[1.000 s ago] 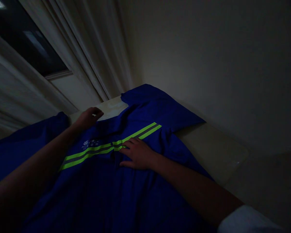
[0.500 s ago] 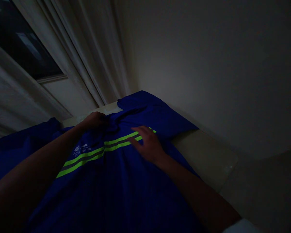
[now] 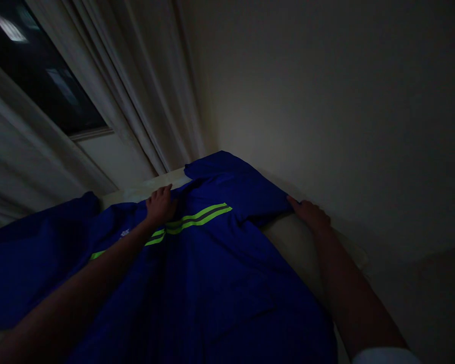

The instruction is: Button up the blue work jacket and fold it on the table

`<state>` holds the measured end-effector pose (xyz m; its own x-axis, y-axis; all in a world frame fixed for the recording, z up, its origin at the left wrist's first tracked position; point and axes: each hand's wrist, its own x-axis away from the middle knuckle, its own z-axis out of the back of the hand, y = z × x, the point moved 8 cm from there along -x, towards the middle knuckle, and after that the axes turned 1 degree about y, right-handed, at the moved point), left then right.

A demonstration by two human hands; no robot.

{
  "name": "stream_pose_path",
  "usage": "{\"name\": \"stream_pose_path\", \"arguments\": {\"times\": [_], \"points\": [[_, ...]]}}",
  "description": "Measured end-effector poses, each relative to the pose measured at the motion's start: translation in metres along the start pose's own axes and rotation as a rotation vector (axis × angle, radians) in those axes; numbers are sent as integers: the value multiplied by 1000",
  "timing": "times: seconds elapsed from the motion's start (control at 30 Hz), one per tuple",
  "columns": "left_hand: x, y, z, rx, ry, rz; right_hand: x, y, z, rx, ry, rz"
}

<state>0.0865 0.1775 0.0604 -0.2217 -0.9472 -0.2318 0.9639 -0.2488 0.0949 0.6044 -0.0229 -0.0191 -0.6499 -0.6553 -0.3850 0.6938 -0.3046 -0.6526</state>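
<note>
A blue work jacket [image 3: 212, 263] lies spread out, with a yellow-green and grey striped band [image 3: 200, 216] across its chest and a small white print [image 3: 125, 233] at the left. My left hand [image 3: 161, 205] rests flat on the upper front near the collar, its fingers stretched out. At the right, my right hand [image 3: 311, 213] pinches the outer edge of the folded right sleeve [image 3: 246, 187], with the thumb side at the cloth. The other sleeve [image 3: 34, 237] reaches off to the left. My left forearm hides part of the striped band.
Beneath the jacket is a pale surface [image 3: 288, 240] whose right corner shows near the wall. A plain wall [image 3: 307, 91] rises behind it. Light curtains [image 3: 147, 86] hang at the left beside a dark window [image 3: 60, 81]. The room is dim.
My right hand has moved right, from above the striped band to the sleeve's edge, and pinches it. My left hand has let go of the bunched collar cloth and opened flat slightly right; the cloth there is smoother.
</note>
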Motion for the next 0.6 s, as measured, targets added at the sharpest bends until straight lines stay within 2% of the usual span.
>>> {"name": "stream_pose_path", "arguments": {"times": [0.1, 0.17, 0.23, 0.3, 0.33, 0.37, 0.4, 0.47, 0.5, 0.53, 0.6], "points": [[50, 35, 0, 31, -57, -153, -1, 12, 1, 34, 2, -193], [83, 37, -5, 51, -111, -123, -1, -2, 11, 11, 44, -196], [108, 27, -13, 125, -182, -50, 1, -36, 31, -45, 201, -115], [118, 17, -13, 278, -197, -44, 11, -90, 50, -121, 380, 42], [118, 10, -7, 382, -163, -47, 18, -124, 53, -151, 417, 152], [115, 1, 2, 519, -112, -27, 26, -162, 48, -169, 382, 282], [111, -12, 12, 673, -58, 22, 37, -201, 36, -171, 277, 427], [103, -39, 27, 952, -14, 160, 75, -274, -3, -154, -58, 717], [101, -52, 32, 1090, -24, 232, 102, -303, -25, -149, -235, 860], [100, -63, 35, 1233, -31, 296, 130, -323, -43, -147, -369, 974], [105, -85, 39, 1531, 4, 423, 181, -344, -70, -139, -514, 1128]]}}
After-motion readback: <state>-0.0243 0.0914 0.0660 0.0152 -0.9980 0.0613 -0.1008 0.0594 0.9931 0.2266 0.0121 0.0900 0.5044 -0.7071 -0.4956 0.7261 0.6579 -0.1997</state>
